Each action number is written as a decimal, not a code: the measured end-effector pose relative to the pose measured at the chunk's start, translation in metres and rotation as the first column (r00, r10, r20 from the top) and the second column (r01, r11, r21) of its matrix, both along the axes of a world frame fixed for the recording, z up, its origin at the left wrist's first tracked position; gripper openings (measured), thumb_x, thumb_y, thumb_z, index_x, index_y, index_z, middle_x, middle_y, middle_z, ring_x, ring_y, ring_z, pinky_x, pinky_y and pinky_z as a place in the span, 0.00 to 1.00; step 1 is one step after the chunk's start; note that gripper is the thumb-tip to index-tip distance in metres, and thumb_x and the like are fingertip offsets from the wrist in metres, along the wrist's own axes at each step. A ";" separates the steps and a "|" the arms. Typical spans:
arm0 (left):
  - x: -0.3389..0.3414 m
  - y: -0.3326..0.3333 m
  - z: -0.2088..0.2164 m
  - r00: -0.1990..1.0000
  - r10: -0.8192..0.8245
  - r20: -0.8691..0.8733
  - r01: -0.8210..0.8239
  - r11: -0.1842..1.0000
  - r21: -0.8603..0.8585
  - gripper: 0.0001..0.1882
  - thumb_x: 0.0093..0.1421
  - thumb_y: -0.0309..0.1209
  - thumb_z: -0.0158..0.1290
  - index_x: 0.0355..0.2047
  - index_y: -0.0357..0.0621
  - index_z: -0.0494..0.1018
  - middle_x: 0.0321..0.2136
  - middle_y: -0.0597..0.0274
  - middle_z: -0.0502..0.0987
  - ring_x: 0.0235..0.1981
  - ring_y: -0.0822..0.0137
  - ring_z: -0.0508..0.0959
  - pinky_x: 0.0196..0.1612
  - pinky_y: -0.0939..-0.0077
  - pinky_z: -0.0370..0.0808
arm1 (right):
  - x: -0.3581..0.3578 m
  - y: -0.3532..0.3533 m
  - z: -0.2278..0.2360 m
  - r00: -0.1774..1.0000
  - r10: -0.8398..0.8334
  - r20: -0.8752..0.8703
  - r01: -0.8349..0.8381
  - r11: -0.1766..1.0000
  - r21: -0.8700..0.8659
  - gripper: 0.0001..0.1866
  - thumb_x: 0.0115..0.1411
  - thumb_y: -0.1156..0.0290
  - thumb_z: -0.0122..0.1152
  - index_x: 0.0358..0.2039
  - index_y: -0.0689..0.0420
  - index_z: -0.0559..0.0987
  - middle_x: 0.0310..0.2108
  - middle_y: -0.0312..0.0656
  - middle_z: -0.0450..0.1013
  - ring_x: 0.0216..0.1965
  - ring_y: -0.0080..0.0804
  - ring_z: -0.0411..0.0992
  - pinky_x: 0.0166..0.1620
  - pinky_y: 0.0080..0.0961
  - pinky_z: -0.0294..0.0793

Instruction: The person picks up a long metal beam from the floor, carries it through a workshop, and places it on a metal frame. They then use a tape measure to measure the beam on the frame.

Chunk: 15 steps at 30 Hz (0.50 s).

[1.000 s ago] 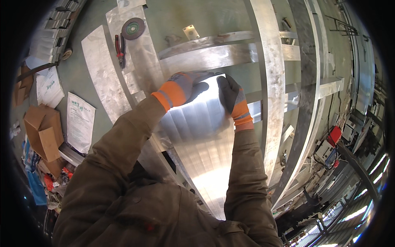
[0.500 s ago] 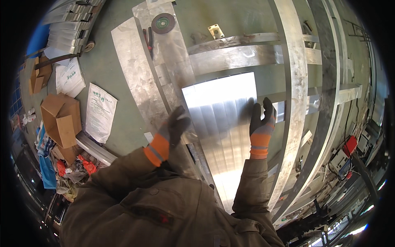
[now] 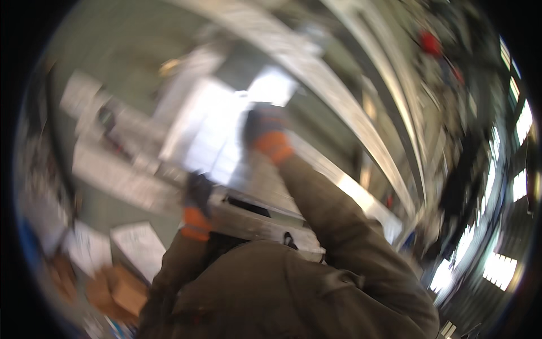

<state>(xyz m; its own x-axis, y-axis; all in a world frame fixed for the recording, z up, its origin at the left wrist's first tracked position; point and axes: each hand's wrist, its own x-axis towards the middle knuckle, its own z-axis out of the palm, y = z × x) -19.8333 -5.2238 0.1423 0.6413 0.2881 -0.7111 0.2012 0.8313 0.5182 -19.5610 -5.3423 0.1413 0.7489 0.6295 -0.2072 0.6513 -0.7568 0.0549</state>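
Note:
A shiny ribbed metal panel [image 3: 210,133] lies between my gloved hands, bright with glare. My left hand [image 3: 199,195], in a dark glove with an orange cuff, is at the panel's near left corner. Farther out, my right hand [image 3: 264,125] is by the panel's right edge. Motion blur smears the fingers of both, so I cannot make out whether either grips the panel. Left of the panel, a dark round disc [image 3: 106,117] rests on a flat metal bar [image 3: 135,127], with a red-handled tool [image 3: 117,145] beside it.
Long metal beams [image 3: 339,101] cross from the top to the right. At lower left are a white sack [image 3: 138,248], another white sack [image 3: 89,248] and an open cardboard box [image 3: 118,291]. A blurred red object [image 3: 430,43] shows at upper right.
My view has swung round to the right, so the beams now slant and the sacks and box sit lower. My right hand is now farther forward than my left. Everything is blurred.

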 end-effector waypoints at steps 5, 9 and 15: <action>-0.021 0.031 -0.015 0.976 -0.209 0.058 0.205 0.977 0.064 0.21 0.76 0.38 0.50 0.64 0.43 0.70 0.57 0.61 0.77 0.59 0.58 0.77 0.64 0.63 0.75 | -0.018 -0.021 0.028 0.901 -0.397 -0.172 0.433 0.819 0.377 0.27 0.68 0.53 0.59 0.58 0.61 0.77 0.59 0.56 0.72 0.59 0.58 0.70 0.62 0.49 0.71; -0.024 0.009 0.020 0.932 -0.344 -0.117 0.349 0.937 0.026 0.25 0.74 0.42 0.53 0.67 0.49 0.70 0.61 0.60 0.75 0.58 0.56 0.78 0.60 0.62 0.76 | -0.065 -0.107 0.062 0.710 -0.603 -0.365 0.673 0.427 0.604 0.30 0.66 0.57 0.64 0.63 0.60 0.73 0.61 0.59 0.70 0.62 0.60 0.68 0.65 0.48 0.69; 0.048 -0.138 0.073 0.587 -0.808 -0.051 0.694 0.470 0.545 0.24 0.73 0.34 0.55 0.67 0.45 0.69 0.57 0.57 0.76 0.56 0.63 0.78 0.57 0.67 0.76 | -0.178 -0.374 0.021 0.126 -0.966 -0.227 0.687 -0.080 0.722 0.34 0.66 0.60 0.71 0.66 0.62 0.69 0.62 0.60 0.71 0.61 0.57 0.71 0.65 0.42 0.72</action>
